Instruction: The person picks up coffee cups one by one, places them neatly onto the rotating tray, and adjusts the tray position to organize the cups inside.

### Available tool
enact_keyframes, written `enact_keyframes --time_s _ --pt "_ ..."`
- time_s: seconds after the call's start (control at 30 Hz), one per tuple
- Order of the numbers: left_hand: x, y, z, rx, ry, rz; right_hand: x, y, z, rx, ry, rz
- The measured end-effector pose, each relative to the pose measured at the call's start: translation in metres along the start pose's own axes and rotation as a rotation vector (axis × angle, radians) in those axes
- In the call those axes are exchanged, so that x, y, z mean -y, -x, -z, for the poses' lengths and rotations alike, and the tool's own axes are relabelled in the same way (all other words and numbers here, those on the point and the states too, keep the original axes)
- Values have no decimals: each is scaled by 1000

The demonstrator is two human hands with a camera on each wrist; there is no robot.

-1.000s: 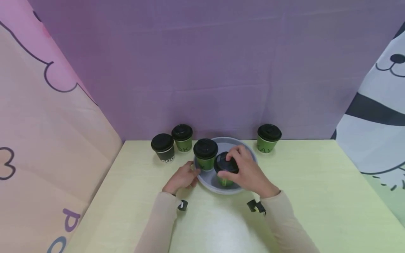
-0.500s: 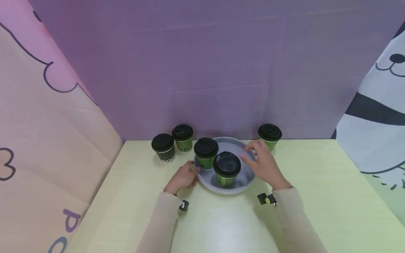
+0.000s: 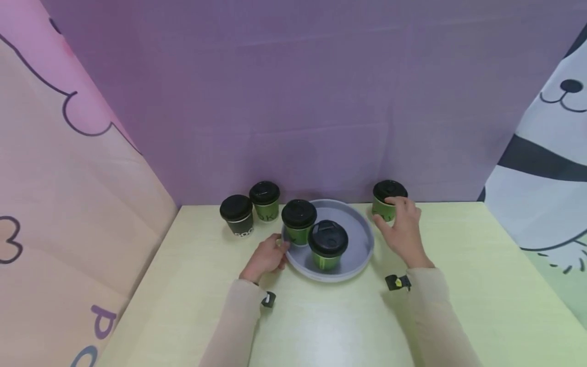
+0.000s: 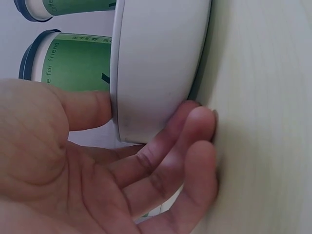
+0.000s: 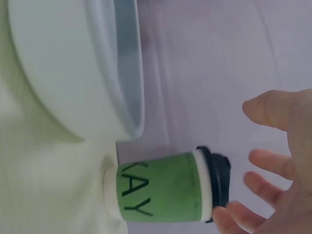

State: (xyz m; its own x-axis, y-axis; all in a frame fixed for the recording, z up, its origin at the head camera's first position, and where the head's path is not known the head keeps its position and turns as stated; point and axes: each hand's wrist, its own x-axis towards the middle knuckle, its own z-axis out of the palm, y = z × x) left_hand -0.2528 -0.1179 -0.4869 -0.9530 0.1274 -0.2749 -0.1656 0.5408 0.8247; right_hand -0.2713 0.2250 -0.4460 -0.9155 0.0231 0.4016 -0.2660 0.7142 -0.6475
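A round grey tray (image 3: 362,255) with a raised rim lies on the table, bearing two green paper cups with black lids, a rear cup (image 3: 299,224) and a front cup (image 3: 327,247). My left hand (image 3: 266,259) grips the tray's left side. In the left wrist view its thumb (image 4: 90,109) is on the rim and its fingertips are at the tray's lower edge. Right of the tray stands another lidded green cup (image 5: 161,187). My right hand (image 3: 403,232) is beside this cup, fingers spread and partly curved, holding nothing; whether a fingertip touches the lid I cannot tell.
Left of the tray stand a dark lidded cup (image 3: 237,216) and a green lidded cup (image 3: 266,200). A purple cloth (image 3: 293,102) hangs behind the pale table (image 3: 321,326), with printed cloths at both sides.
My right hand has let go of the front cup on the tray and moved right to the cup beyond the tray. My left hand has stayed at the tray's edge.
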Motion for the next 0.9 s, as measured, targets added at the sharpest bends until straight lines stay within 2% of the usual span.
enact_keyframes --time_s 0.13,0.37,0.47,0.7,0.9 --pt "-2 0 -1 -10 -7 -4 -12 -3 1 -25 16 19" --pt "-1 1 -2 -14 -13 15 -25 -5 2 52 77 26" --pt "-1 0 -2 -15 -10 10 -28 -6 2 57 96 11" --pt "0 0 -2 -18 -1 0 -31 -9 -2 -17 135 -29" --pt "1 -1 -3 -22 -16 -8 -33 -9 -4 -77 117 -79"
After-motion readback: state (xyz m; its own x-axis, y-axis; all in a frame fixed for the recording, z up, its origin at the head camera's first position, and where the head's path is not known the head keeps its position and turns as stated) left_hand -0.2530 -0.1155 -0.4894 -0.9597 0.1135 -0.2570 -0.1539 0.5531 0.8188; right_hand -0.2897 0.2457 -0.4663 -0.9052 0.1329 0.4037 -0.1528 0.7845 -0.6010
